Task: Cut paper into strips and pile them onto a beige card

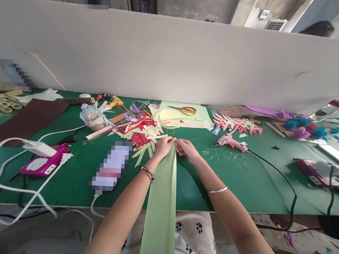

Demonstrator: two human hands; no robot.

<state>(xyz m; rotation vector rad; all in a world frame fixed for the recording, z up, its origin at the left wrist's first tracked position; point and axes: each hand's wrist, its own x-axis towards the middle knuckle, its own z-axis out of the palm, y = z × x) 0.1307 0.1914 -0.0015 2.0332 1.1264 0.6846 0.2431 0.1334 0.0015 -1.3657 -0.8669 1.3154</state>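
Observation:
A long light-green paper strip (161, 201) runs from my fingertips down over the table edge toward my lap, with a crease or fold along its right side. My left hand (165, 146) pinches the far end of the strip. Close beside it, my right hand (186, 148) pinches the same end at its right corner. Just left of my hands lies a heap of red, green and peach paper strips (141, 135). Beyond them, scissors (184, 110) with red and yellow handles rest on pale green paper sheets (202, 119).
A pink glue gun (232, 142) lies to the right, its black cord trailing off the table. A phone (113, 165), blurred out, charges at left near a magenta power strip (44, 161). Woven red paper pieces (238, 123) sit farther back. A white partition (172, 56) stands behind the table.

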